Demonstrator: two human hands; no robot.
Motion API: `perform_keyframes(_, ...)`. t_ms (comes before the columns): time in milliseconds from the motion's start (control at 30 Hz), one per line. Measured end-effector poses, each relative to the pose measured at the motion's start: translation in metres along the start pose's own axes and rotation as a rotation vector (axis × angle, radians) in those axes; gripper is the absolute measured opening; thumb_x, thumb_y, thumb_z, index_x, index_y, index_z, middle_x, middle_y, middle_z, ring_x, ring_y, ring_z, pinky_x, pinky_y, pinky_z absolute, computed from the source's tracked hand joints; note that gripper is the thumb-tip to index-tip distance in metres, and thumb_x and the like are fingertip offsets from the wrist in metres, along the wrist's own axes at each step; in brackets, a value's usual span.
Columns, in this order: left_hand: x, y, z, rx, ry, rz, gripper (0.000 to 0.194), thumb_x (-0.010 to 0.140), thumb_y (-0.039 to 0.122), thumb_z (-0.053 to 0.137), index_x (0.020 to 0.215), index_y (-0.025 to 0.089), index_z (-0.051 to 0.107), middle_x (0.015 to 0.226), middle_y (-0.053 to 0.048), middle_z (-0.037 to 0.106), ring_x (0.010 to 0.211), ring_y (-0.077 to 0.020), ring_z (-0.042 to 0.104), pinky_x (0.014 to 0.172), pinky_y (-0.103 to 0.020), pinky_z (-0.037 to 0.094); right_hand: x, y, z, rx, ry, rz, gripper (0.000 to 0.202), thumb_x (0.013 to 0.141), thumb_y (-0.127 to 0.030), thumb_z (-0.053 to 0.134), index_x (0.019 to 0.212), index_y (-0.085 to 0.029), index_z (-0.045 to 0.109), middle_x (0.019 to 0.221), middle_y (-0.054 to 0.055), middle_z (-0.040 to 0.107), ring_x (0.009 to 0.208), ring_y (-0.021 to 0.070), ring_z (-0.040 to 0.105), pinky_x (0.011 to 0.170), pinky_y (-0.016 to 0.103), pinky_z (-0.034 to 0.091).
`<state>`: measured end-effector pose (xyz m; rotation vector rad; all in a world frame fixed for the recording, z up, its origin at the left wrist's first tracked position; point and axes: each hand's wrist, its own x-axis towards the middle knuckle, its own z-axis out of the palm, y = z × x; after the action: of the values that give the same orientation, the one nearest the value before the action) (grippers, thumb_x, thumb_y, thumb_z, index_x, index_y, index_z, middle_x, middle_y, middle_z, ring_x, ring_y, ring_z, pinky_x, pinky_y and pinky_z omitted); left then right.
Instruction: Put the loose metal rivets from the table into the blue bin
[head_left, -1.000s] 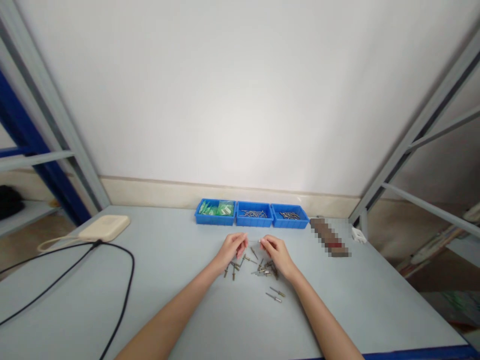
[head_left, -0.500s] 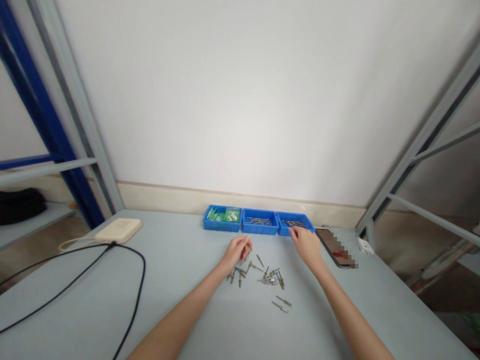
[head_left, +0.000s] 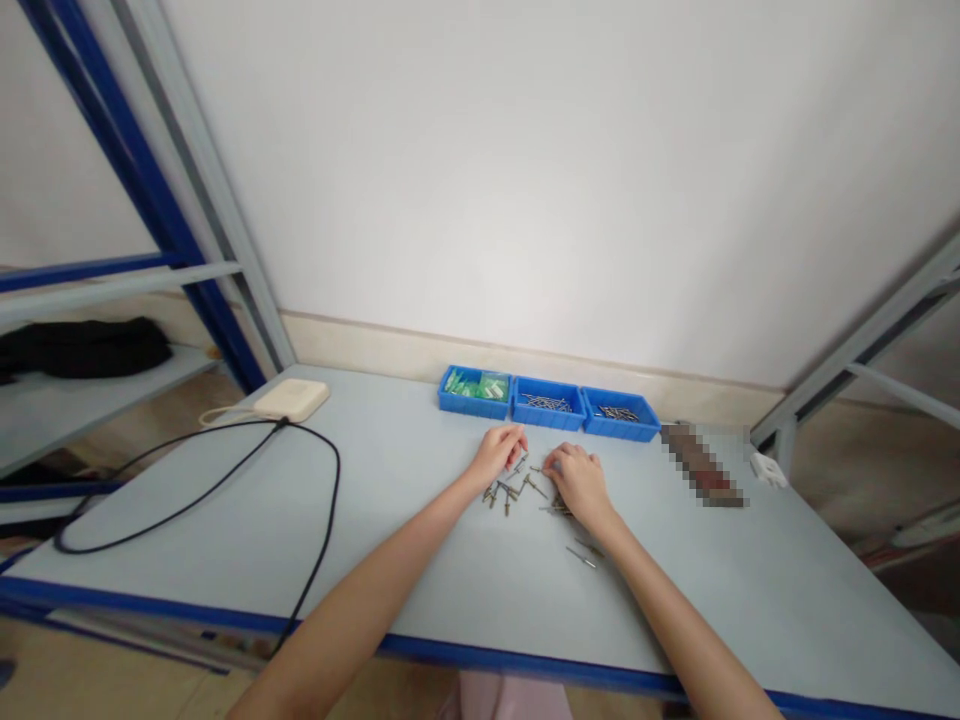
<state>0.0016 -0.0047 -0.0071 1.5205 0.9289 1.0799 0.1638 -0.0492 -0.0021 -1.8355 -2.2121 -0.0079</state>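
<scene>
"The left hand [head_left: 502, 452] has its fingers curled in, and a rivet [head_left: 519, 464] shows just below the tips. Is it gripped?"

"I can't tell; the fingers hide the contact."

"And the right hand [head_left: 577, 478]?"

"Palm down, fingers bent toward the table [head_left: 450, 590], tips near a second rivet [head_left: 535, 469]. I can't tell whether they pinch anything either."

"How would you handle these well?"

"One at a time, I'd say, between thumb and forefinger, by the thicker end, since the thin shank probably rolls. Where they cross, as in the left cluster [head_left: 501, 494], I'd lift straight up so the neighbours don't come along. A higher right palm would help too: it partly covers the right cluster [head_left: 556, 508]."

"How do the arms lie?"

"Both forearms cross the table's front edge and slant inward, wrists nearly straight. The hands sit close but apart, nearer the back edge than the front."

"And farther out?"

"Two loose rivets [head_left: 581, 557] lie on the front-edge side of the right cluster. Along the back edge stand the left bin [head_left: 474, 407], with green and white pieces, then the middle bin [head_left: 547, 417] and right bin [head_left: 619, 430], both with thin metal pieces. Toward the back right corner are a blurred slab [head_left: 701, 465] and a white block [head_left: 768, 470]; toward the back left, a cream box [head_left: 292, 400]."
</scene>
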Motion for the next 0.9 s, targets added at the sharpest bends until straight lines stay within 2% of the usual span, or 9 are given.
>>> perform_keyframes(100,-0.007,0.003,0.001,0.246,0.032,0.095,0.041,0.087,0.052,0.034,0.084,0.016,0.054,0.048,0.006,0.043,0.042,-0.0097,0.041,0.048,-0.021,0.033,0.0,0.0,0.004,0.02,0.08,-0.08,0.016,0.089,-0.02,0.048,0.085,-0.019,0.063,0.096,0.008,0.065,0.095,0.0227,0.054,0.077,0.033,0.03)
perform_keyframes(200,-0.013,0.005,0.002,0.551,0.02,0.182,0.037,0.089,0.048,0.035,0.107,0.019,0.05,0.061,0.004,0.054,0.057,-0.013,0.052,0.058,-0.023,0.037,-0.002,0.002,0.006,0.124,0.198,-0.154,0.022,0.092,-0.021,0.04,0.084,-0.019,0.061,0.093,0.006,0.066,0.09,0.0206,0.056,0.08,0.034,0.03)
perform_keyframes(267,-0.015,0.007,0.004,0.678,-0.038,0.186,0.035,0.09,0.047,0.035,0.105,0.02,0.051,0.069,0.001,0.059,0.065,-0.0149,0.056,0.061,-0.023,0.037,-0.002,0.004,0.006,0.203,0.282,-0.154,0.026,0.093,-0.022,0.036,0.084,-0.019,0.06,0.088,0.005,0.067,0.084,0.0186,0.058,0.08,0.033,0.031)
perform_keyframes(333,-0.016,0.009,0.006,0.714,-0.083,0.174,0.031,0.091,0.044,0.035,0.097,0.02,0.054,0.071,0.0,0.061,0.067,-0.0156,0.057,0.061,-0.023,0.036,-0.002,0.008,0.004,0.26,0.351,-0.133,0.026,0.093,-0.024,0.037,0.084,-0.019,0.061,0.084,0.004,0.067,0.078,0.0176,0.059,0.078,0.033,0.032)
perform_keyframes(533,-0.02,0.02,0.011,0.539,-0.108,0.138,0.027,0.089,0.038,0.036,0.081,0.019,0.053,0.059,0.003,0.054,0.056,-0.0128,0.05,0.054,-0.021,0.033,-0.007,0.016,-0.005,0.363,0.4,-0.174,0.024,0.091,-0.032,0.043,0.081,-0.02,0.062,0.08,0.004,0.066,0.073,0.0186,0.056,0.07,0.031,0.036)
perform_keyframes(667,-0.019,0.017,0.011,0.363,-0.151,0.089,0.027,0.088,0.041,0.036,0.078,0.019,0.048,0.054,0.005,0.05,0.048,-0.0105,0.046,0.051,-0.02,0.033,-0.01,0.012,-0.008,0.363,0.41,-0.197,0.027,0.092,-0.034,0.042,0.081,-0.019,0.062,0.08,0.004,0.066,0.075,0.0191,0.056,0.07,0.031,0.035)
perform_keyframes(800,-0.016,0.009,0.012,0.187,-0.14,0.052,0.031,0.088,0.046,0.034,0.074,0.019,0.042,0.053,0.005,0.048,0.041,-0.0083,0.04,0.044,-0.019,0.032,-0.012,0.007,-0.006,0.37,0.43,-0.075,0.027,0.09,-0.038,0.045,0.086,-0.019,0.064,0.081,0.004,0.068,0.068,0.0179,0.057,0.07,0.031,0.036)
perform_keyframes(900,-0.015,0.006,0.011,0.175,-0.096,0.056,0.035,0.086,0.049,0.036,0.07,0.019,0.041,0.052,0.005,0.047,0.04,-0.0075,0.04,0.044,-0.019,0.032,-0.01,0.005,-0.003,0.44,0.375,-0.014,0.029,0.089,-0.04,0.045,0.081,-0.02,0.065,0.08,0.004,0.069,0.066,0.0177,0.058,0.07,0.03,0.037)
